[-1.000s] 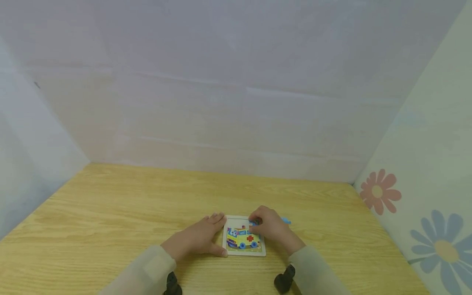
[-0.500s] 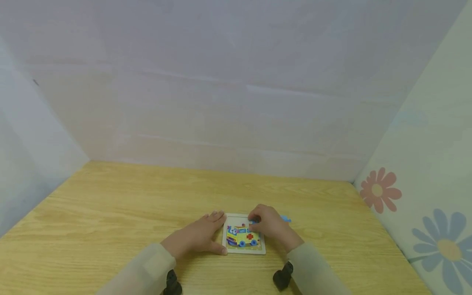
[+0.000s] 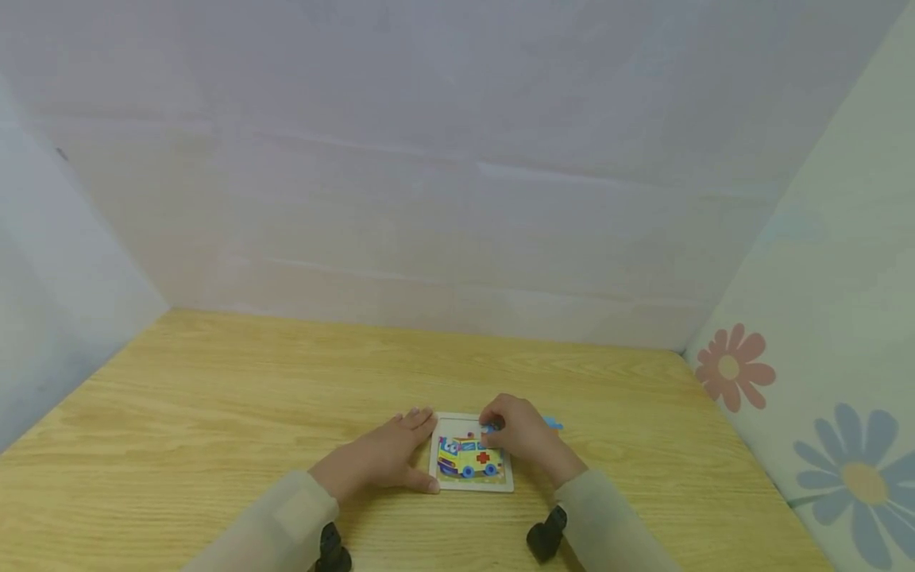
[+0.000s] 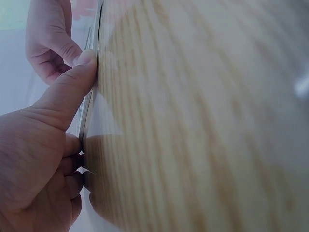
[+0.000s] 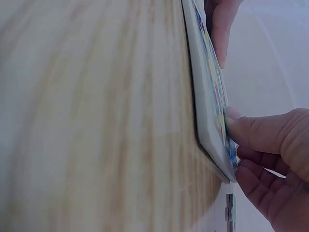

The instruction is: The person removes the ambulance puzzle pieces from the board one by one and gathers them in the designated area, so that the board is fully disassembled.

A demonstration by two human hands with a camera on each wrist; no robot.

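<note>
A small white-framed puzzle board (image 3: 474, 487) with a yellow ambulance picture (image 3: 468, 458) lies flat on the table. Against its left edge rests the left hand (image 3: 386, 454), fingers spread, thumb at the near left corner. The right hand (image 3: 525, 435) pinches a small blue piece (image 3: 489, 429) between thumb and fingers over the board's upper right part; the fingers mostly hide it. In the right wrist view, the right hand (image 5: 280, 154) touches the corner of the board (image 5: 206, 116). The left wrist view shows the left thumb (image 4: 72, 87) at the board's edge.
Another light-blue piece (image 3: 553, 423) lies on the wooden table (image 3: 286, 381) just beyond the right hand. Pale walls (image 3: 443, 199) stand at the back and both sides, the right one with printed flowers (image 3: 729, 366). Dark devices (image 3: 546, 534) are strapped at both wrists.
The right hand's fingers have shifted very slightly over the upper right of the board. The left hand stays at the left edge. The head view has moved a little.
</note>
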